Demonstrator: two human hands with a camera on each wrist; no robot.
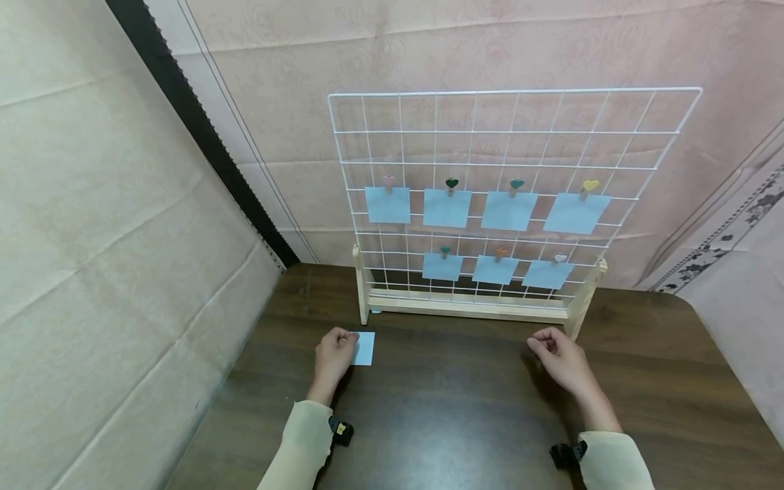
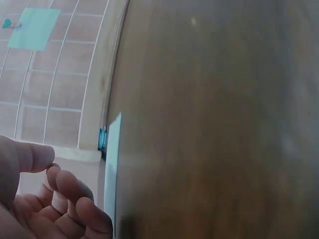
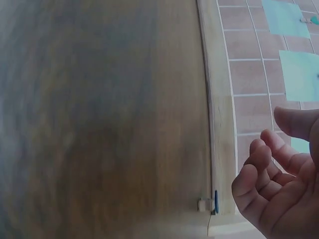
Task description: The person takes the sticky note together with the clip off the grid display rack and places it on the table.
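My left hand (image 1: 333,355) is above the left edge of a blue paper note (image 1: 364,349) near the rack's left foot. Its thumb and forefinger tips come together in the left wrist view, with nothing visible between them; the note (image 2: 112,174) shows beyond the loosely curled fingers. Whether any finger touches the note is unclear. My right hand (image 1: 562,362) hangs loosely curled and empty by the rack's right foot, thumb apart from the fingers. In the right wrist view, a small wooden clip (image 3: 202,205) with a blue part is beside the wooden base (image 3: 223,164).
A white wire grid (image 1: 514,165) on a wooden stand (image 1: 468,307) bears several blue notes (image 1: 446,209) in two rows, hung by heart-topped clips (image 1: 452,182). Another bit of blue (image 1: 376,312) shows at the stand's left end. Pale cloth (image 1: 275,75) hangs behind the brown table (image 1: 441,395).
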